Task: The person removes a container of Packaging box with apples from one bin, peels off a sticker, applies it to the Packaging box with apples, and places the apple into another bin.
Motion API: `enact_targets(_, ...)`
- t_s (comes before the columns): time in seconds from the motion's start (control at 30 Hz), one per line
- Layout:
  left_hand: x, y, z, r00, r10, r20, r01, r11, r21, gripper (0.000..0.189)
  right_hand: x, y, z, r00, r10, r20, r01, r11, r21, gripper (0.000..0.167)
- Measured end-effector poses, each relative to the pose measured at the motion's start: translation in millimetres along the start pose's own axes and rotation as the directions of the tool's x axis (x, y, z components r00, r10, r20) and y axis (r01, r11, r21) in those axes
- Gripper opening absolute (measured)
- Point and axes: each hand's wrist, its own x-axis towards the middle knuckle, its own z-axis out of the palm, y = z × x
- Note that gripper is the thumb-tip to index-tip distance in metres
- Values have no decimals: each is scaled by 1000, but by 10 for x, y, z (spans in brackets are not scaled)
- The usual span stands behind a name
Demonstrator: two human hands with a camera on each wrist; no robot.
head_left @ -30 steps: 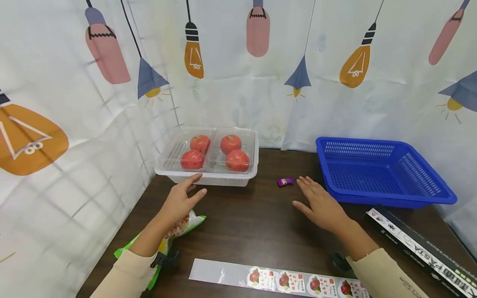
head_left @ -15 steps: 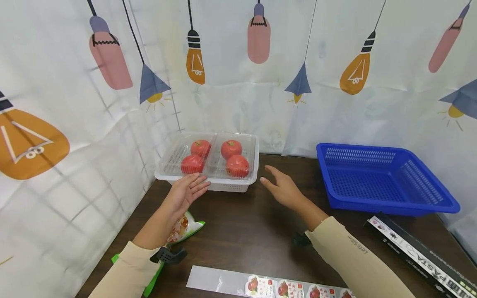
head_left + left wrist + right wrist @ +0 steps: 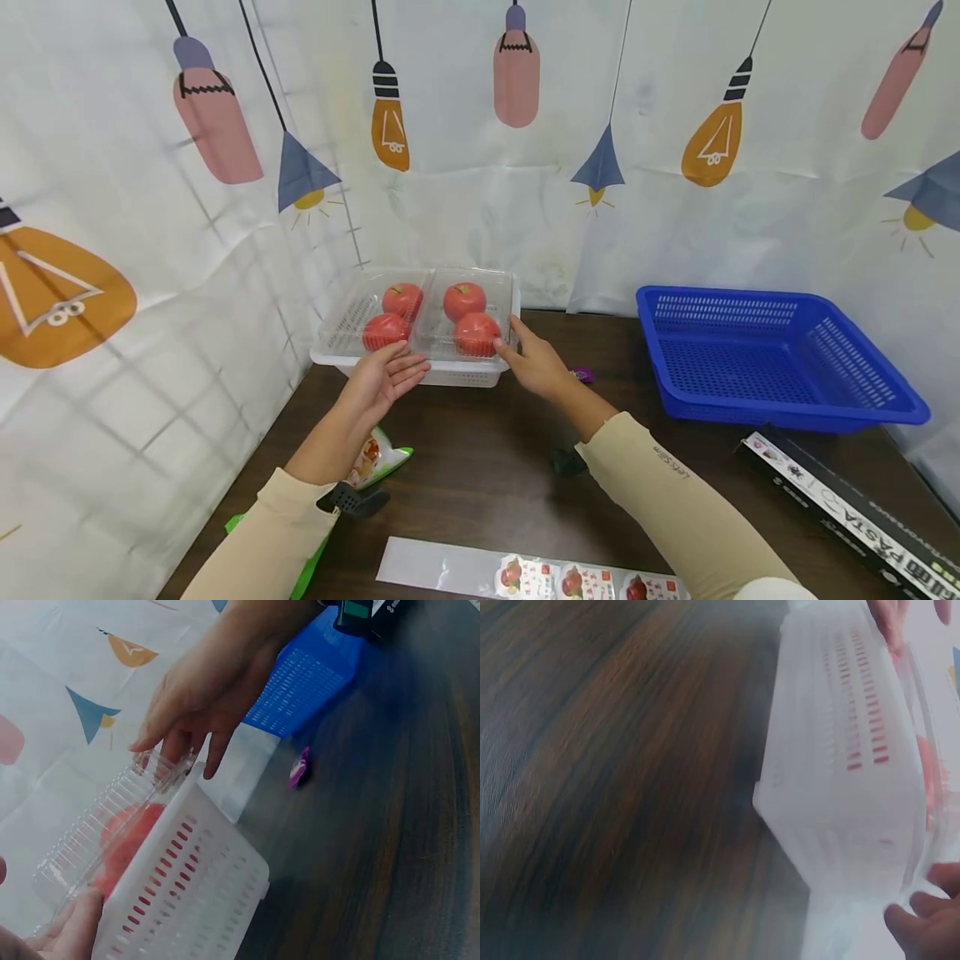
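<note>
A white perforated basket (image 3: 461, 379) at the back left carries two clear plastic boxes side by side, the right box (image 3: 495, 292) and the left box (image 3: 352, 312). Each has two red apples inside, such as this front apple (image 3: 477, 335). My right hand (image 3: 540, 367) is at the right box's right edge, its thumb over the top and its fingers down the side in the left wrist view. My left hand (image 3: 378, 387) has its palm turned inward and its fingers loosely straight at the front rim, where its fingertips (image 3: 82, 919) meet the box edge.
A blue basket (image 3: 772, 358) stands at the back right, a long black box (image 3: 847, 508) before it. A purple wrapped candy (image 3: 582, 375) lies behind my right wrist. A sticker strip (image 3: 450, 567) runs along the front; a green-edged bag (image 3: 382, 458) lies under my left arm.
My right hand has swung left from beside the candy to the right box's edge. My left hand has turned its palm inward and moved slightly right at the basket's front rim.
</note>
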Motion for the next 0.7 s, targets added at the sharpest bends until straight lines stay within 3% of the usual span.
enact_targets(0.17,75,41,40,1000,-8,26,8,1000,4,51,49,-65,28,993,6,-121,-3,1000,30,66)
enact_targets(0.37,171,38,116,999,-40,-2,40,999,21,26,71,-178,48,977,58,-203,-19,982,185,53)
enact_targets(0.47,196,26,164,999,-31,-14,32,996,82,34,89,-205,52,971,102,-218,-29,949,314,49)
enact_targets(0.6,178,7,197,1000,-5,-15,8,980,200,58,98,-217,53,958,177,-224,-44,865,500,49)
enact_targets(0.7,148,1,204,999,-2,-34,10,971,241,60,78,-234,50,947,219,-237,-44,817,576,51)
